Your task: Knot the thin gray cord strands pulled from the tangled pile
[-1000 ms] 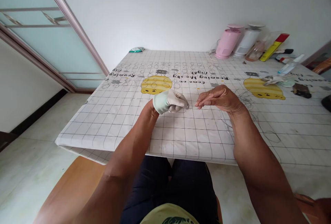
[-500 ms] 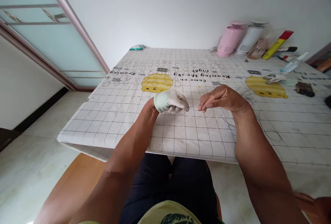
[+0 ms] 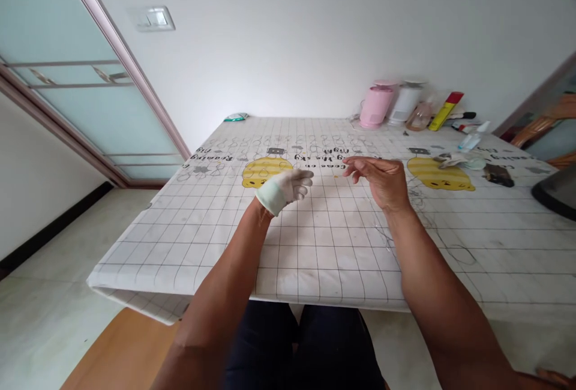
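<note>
My left hand (image 3: 290,189) wears a white glove with a pale green cuff and is raised over the near-middle of the table. Its fingers are bent together, and whatever they hold is too fine to make out. Opposite it, with a gap between, my bare right hand (image 3: 378,179) hovers with its fingers partly stretched and the tips apart; nothing shows in it. Thin wire loops (image 3: 335,140) lie in rows across the back of the table. Loose thin wires (image 3: 459,252) lie tangled beside and behind my right forearm.
A checked tablecloth (image 3: 216,246) with printed yellow bears covers the table. At the back right stand a pink device (image 3: 377,106), a white device (image 3: 405,104), a bottle (image 3: 419,116) and a yellow can (image 3: 444,114). A glove (image 3: 472,162) and a dark block (image 3: 498,174) lie on the right.
My hands have moved apart and away from me, and the right fingers have loosened. The thin wire that stretched between them no longer shows. The view has tilted up.
</note>
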Demonstrator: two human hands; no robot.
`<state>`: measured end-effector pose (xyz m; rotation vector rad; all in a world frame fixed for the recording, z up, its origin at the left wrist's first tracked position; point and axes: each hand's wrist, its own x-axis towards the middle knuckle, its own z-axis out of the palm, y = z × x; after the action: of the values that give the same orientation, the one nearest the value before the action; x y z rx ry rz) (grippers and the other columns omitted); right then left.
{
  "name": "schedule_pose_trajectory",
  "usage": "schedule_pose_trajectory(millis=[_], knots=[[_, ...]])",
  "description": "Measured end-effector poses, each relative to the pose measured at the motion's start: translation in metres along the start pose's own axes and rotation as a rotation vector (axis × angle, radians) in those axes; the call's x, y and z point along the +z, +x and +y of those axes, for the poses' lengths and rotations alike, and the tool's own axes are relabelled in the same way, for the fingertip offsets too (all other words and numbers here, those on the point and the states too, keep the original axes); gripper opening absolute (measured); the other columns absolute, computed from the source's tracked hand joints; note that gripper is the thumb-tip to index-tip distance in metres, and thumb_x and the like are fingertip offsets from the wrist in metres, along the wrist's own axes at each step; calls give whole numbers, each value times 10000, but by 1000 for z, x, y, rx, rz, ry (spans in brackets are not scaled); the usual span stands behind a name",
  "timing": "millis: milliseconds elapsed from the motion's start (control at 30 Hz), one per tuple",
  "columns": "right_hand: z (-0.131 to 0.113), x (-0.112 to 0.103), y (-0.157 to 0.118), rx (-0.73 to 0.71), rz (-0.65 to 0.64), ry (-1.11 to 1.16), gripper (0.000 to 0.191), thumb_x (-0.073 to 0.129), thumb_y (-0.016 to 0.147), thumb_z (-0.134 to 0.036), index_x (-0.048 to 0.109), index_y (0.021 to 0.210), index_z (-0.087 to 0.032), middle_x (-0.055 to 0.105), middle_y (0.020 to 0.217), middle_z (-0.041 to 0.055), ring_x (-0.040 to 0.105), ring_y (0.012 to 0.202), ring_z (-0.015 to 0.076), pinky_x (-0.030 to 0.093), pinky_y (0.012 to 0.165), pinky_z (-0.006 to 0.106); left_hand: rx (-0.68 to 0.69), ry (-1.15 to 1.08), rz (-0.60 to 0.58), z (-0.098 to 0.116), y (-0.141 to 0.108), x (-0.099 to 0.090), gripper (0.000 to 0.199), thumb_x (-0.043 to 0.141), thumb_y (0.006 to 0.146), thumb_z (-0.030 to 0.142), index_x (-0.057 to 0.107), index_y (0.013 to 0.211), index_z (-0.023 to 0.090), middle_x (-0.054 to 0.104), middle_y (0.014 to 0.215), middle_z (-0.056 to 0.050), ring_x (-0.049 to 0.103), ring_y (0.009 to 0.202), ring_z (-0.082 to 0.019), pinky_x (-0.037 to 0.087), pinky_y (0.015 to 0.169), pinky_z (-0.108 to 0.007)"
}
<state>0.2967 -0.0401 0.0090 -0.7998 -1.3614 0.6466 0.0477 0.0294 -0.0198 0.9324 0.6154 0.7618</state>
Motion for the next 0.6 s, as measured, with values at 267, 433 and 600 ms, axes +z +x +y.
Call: schedule_pose_trajectory(millis=[267,433,600], knots=[[1,20,-13,-96,-60,-227,164,762,970,-380,880,1050,-300,842,1107,46,781,922,236,606,667,356,165,-72,-89,-33,14,28,490,896,807,358,754,1221,138,759,1175,-142,670,753,-125,501,696,-284],[3,31,-17,-68,-145,-219,149,757,974,-380,879,1039,-324,838,1105,37,761,982,241,619,690,364,285,-151,45,-30,14,30,366,859,829,384,753,1083,143,751,1036,-80,618,689,-93,472,635,-243],[6,44,-19,113,-48,-9,226,783,946,-471,870,932,-263,832,1071,83,747,878,232,551,573,321,322,-140,34,-29,12,30,293,850,819,385,727,944,151,702,917,-36,583,675,-71,445,625,-210]])
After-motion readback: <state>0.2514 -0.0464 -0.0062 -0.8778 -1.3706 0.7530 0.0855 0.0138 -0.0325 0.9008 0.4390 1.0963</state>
